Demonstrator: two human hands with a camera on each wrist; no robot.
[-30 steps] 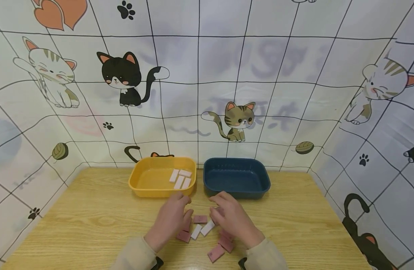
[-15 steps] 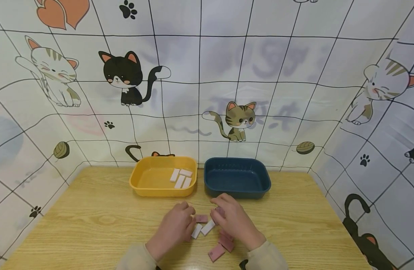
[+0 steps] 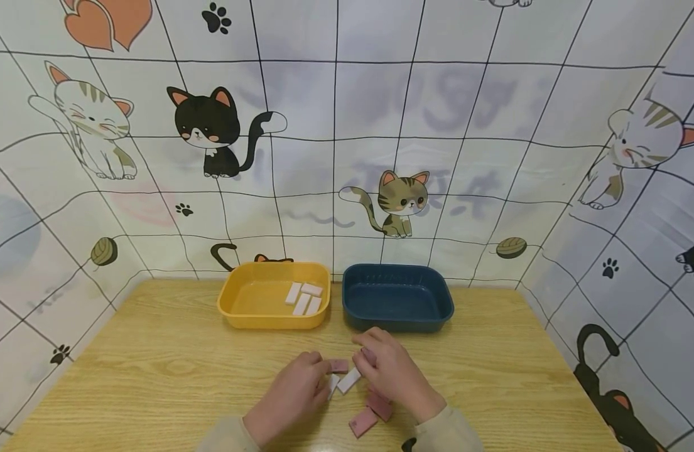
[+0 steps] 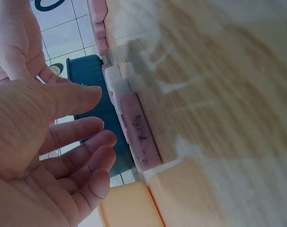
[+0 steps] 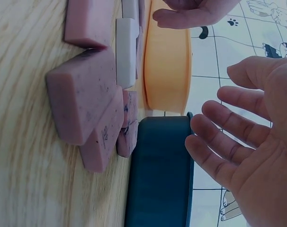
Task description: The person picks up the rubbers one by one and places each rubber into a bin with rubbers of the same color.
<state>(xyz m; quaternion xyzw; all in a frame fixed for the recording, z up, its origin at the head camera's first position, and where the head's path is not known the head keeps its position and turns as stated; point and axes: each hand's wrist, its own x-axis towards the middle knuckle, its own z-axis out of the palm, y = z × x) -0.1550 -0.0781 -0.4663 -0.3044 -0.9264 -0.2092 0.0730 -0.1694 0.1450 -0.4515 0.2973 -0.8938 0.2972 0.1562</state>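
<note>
Cat-print walls (image 3: 471, 157) around a wooden table (image 3: 143, 364), left hand (image 3: 292, 392) relaxed, thumb apart from fingers, right hand (image 3: 394, 373) also relaxed, fingers spread, 2 white blocks (image 3: 349, 381) between them, pink blocks (image 3: 362, 423) there and beside the right wrist, blue tray (image 3: 400, 322) beyond the right, yellow tray (image 3: 270, 322) beyond the left, bearing 4 white blocks

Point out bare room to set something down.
Bare table: left of the left hand, in front of the yellow tray; right of the right hand, in front of the blue tray. Crowded: between the hands, among pink blocks and white blocks.
</note>
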